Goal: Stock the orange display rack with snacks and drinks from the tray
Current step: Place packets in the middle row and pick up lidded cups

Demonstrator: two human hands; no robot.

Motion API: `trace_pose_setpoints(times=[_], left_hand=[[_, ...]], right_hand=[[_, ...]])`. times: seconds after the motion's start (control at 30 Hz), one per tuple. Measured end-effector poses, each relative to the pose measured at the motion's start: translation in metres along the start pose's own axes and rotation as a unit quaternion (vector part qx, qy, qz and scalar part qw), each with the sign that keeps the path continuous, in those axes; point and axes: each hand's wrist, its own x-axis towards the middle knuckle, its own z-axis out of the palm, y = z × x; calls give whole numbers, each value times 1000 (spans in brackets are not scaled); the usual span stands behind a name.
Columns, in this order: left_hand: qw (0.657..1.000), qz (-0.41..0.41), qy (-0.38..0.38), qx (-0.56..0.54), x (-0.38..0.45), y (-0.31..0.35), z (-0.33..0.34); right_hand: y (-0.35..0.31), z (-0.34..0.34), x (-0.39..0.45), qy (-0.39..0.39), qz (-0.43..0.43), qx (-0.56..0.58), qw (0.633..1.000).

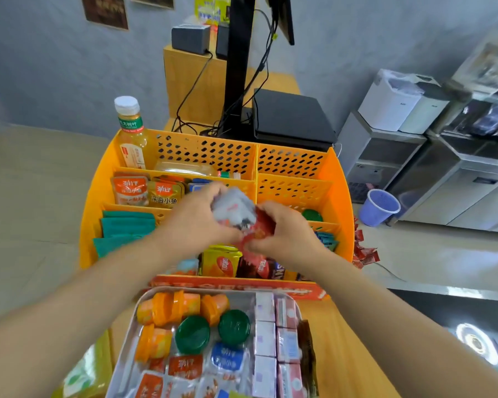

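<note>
Fingers of your left hand [204,216] were curled round a grey-white packet [234,207]; fingers of your right hand [282,228] pinched a red packet [260,229]. Both hands met over the middle of the rack [338,196], packets touching, motion-blurred. At the rack's back-left corner a tea bottle [130,130] stood upright, a second bottle [190,168] lay flat beside it. Fish packs [147,191] sat in the tier below, teal packets [127,228] lower on the left, a green lid [312,216] in a right compartment. Yellow and red snack bags [230,264] filled the rack's front row. Tray [295,307] sat just in front of the rack, holding orange cups [167,308], green lids [213,330], cartons [275,340], more packets.
</note>
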Motion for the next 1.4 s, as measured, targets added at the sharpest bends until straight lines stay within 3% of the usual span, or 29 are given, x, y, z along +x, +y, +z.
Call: trace_pose_setpoints(times=[0.13, 0.23, 0.47, 0.63, 0.7, 0.83, 1.0, 1.07, 1.13, 1.27, 1.33, 1.4], left_hand=[[983, 97, 47, 152, 56, 27, -46], [956, 122, 40, 262, 91, 31, -58], [931, 119, -76, 335, 129, 0, -32], [914, 120, -131, 364, 132, -21, -11], [894, 144, -114, 408, 129, -29, -2], [848, 272, -38, 454, 122, -49, 12], [830, 314, 8, 461, 122, -62, 10], [835, 289, 25, 467, 121, -57, 5], [869, 235, 54, 433, 118, -51, -4], [949, 146, 149, 235, 97, -52, -22], [960, 107, 132, 221, 85, -57, -24], [961, 61, 67, 261, 78, -60, -18]], right_hand=[[-16, 1, 61, 102, 17, 78, 992], [-15, 8, 95, 120, 38, 97, 987], [22, 18, 109, 75, 70, -173, 980], [39, 22, 101, 97, 56, -254, 961], [42, 22, 98, 114, 45, -254, 960], [44, 22, 94, 134, 38, -244, 960], [42, 25, 95, 125, 46, -299, 945], [39, 26, 95, 140, 46, -320, 936], [36, 27, 95, 164, 45, -318, 933], [34, 29, 93, 175, 26, -320, 931], [35, 32, 94, 159, 3, -326, 932], [37, 35, 96, 128, -5, -354, 926]])
